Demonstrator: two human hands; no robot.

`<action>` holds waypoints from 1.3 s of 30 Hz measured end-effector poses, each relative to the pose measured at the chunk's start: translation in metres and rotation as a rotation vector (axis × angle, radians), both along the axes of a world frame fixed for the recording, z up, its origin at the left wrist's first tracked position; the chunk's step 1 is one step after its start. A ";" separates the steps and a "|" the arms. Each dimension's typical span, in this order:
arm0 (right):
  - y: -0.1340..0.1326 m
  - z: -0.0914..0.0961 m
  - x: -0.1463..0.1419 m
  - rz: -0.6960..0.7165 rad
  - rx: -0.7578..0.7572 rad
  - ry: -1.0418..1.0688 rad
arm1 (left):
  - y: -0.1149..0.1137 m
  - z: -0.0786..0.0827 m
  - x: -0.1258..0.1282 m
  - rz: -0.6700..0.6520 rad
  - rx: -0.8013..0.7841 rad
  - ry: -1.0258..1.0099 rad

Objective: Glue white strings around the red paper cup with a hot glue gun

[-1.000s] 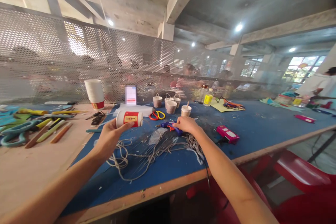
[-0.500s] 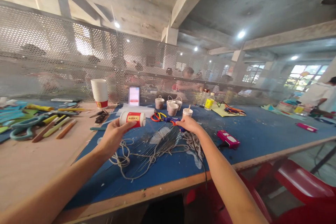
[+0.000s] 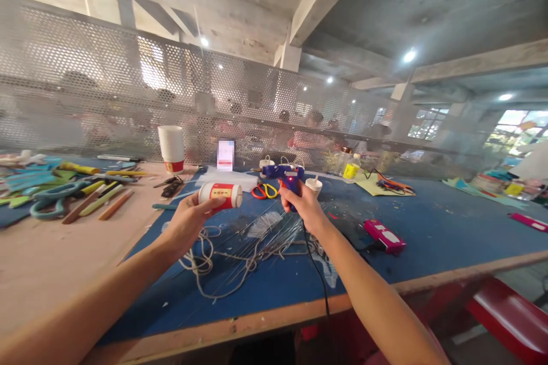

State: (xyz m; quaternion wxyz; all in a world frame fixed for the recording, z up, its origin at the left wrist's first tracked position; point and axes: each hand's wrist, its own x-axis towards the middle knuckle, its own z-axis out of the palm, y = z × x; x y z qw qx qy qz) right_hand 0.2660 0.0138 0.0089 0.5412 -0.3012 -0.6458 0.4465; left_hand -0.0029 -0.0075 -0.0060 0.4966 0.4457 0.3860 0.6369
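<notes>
My left hand [image 3: 193, 218] is wrapped round a red and white paper cup [image 3: 221, 195], held on its side above the blue table mat. My right hand [image 3: 302, 201] grips a blue hot glue gun [image 3: 287, 178] by its handle, nozzle pointing left, with a small red light showing. A black cord hangs down from the gun. Behind the gun are small cups with handles [image 3: 267, 163], partly hidden. Just right of it stands a white cup [image 3: 314, 185] with a stick in it. Red and yellow scissors [image 3: 264, 190] lie below the nozzle.
Grey cord [image 3: 200, 262] and thin wires [image 3: 274, 242] lie across the mat. A stack of paper cups [image 3: 170, 148] and a phone [image 3: 226, 154] stand by the perforated screen. At left lie large scissors [image 3: 53, 199] and clay tools; at right, a magenta box [image 3: 384, 236].
My right hand has lifted the glue gun off the mat and levelled it, nozzle to the left. The left hand still holds the cup on its side. The view has shifted slightly.
</notes>
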 end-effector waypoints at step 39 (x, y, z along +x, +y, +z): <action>-0.016 -0.013 -0.010 -0.248 0.568 -0.580 | -0.002 -0.001 -0.001 0.014 0.015 0.094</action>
